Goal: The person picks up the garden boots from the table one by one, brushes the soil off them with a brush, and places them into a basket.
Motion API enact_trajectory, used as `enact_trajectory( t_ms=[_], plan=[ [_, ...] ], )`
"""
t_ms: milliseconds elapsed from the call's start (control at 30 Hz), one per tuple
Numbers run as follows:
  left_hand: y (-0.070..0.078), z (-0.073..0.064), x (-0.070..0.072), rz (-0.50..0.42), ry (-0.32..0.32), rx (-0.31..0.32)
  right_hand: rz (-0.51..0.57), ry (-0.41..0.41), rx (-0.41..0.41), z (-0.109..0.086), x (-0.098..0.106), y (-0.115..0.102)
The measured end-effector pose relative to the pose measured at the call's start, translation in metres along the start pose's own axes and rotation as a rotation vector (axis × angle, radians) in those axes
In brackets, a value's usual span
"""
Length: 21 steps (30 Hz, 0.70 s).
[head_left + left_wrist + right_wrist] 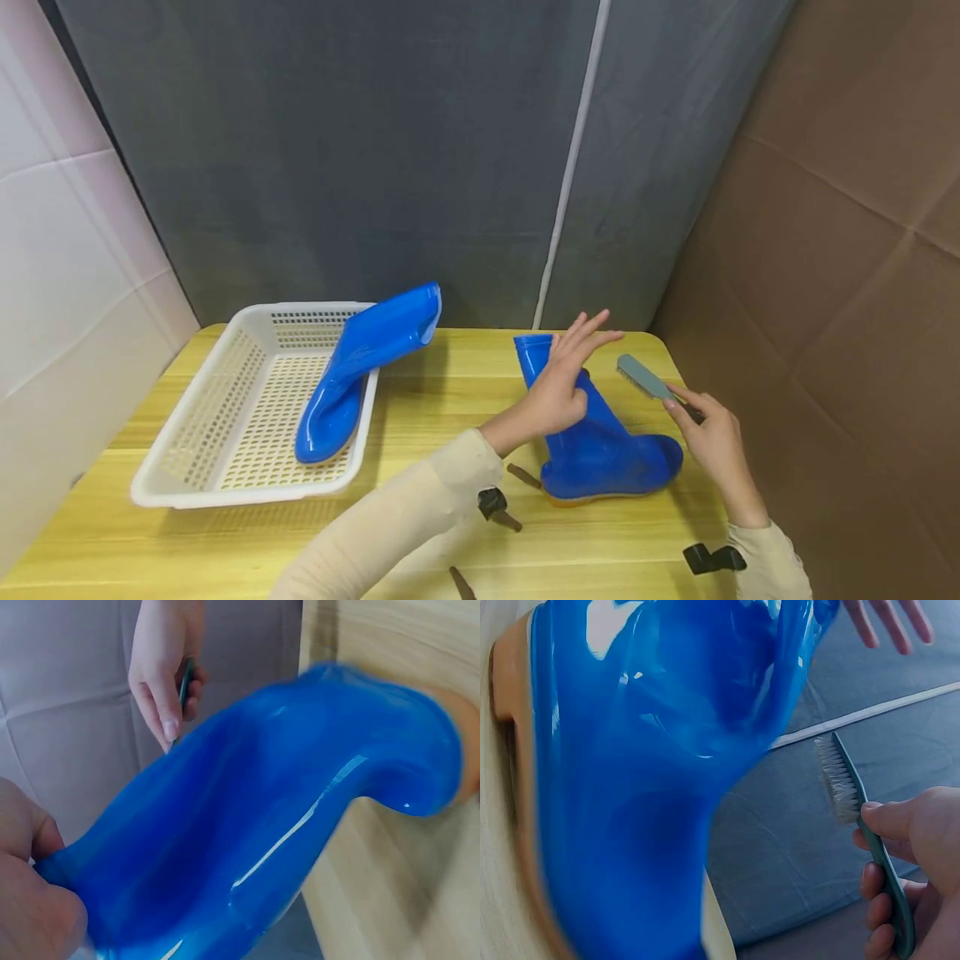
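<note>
A blue rain boot (600, 454) with a tan sole stands on the wooden table, its toe pointing right and its shaft leaning left. My left hand (555, 396) pinches the shaft near its top edge between thumb and forefinger, the other fingers stretched out; the left wrist view shows this hand (34, 885) at the boot's rim. In my right hand (712, 433) is a grey-green scrub brush (643, 377), gripped by its handle above the toe. The brush's pale bristles (838, 780) face the boot without touching it in the right wrist view.
A white plastic basket (153, 483) sits on the left of the table. Another blue boot (367, 350) leans in it, its shaft over the right rim. Brown strips (523, 476) lie near the table's front. A grey wall and brown cloth enclose the table.
</note>
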<state>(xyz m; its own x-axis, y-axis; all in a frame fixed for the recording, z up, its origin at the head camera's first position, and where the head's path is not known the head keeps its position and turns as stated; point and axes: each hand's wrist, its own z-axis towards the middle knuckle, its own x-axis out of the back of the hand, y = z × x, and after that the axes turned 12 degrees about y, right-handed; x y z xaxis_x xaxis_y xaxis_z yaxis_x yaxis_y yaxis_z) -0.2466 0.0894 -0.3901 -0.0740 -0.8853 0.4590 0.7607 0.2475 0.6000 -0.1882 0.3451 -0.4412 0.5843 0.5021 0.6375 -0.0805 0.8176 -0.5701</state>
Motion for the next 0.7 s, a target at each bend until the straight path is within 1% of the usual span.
enact_trajectory(
  t_ms=[100, 200, 300, 367, 400, 467, 533, 700],
  plan=[
    [0.004, 0.009, 0.007, -0.012, -0.103, -0.057, -0.004, -0.009, -0.007, 0.000, 0.004, 0.000],
    [0.012, 0.016, 0.015, -0.012, -0.233, -0.080, -0.016, -0.002, -0.010, 0.000, 0.010, 0.003],
    [0.017, 0.017, 0.023, 0.053, -0.368, -0.079, -0.021, 0.011, -0.011, 0.000, 0.011, 0.004],
    [0.019, 0.016, 0.025, 0.122, -0.430, -0.073, -0.025, 0.013, -0.006, -0.001, 0.011, 0.005],
    [0.019, 0.015, 0.025, 0.159, -0.449, -0.071, -0.026, 0.014, -0.004, -0.001, 0.011, 0.006],
    [0.020, 0.013, 0.026, 0.225, -0.469, -0.066, -0.025, 0.014, -0.001, -0.001, 0.011, 0.005],
    [0.020, 0.012, 0.026, 0.285, -0.473, -0.079, -0.021, 0.017, 0.000, -0.001, 0.010, 0.004],
    [0.019, 0.009, 0.024, 0.398, -0.472, -0.098, -0.014, 0.023, -0.005, 0.000, 0.008, 0.001]
  ],
)
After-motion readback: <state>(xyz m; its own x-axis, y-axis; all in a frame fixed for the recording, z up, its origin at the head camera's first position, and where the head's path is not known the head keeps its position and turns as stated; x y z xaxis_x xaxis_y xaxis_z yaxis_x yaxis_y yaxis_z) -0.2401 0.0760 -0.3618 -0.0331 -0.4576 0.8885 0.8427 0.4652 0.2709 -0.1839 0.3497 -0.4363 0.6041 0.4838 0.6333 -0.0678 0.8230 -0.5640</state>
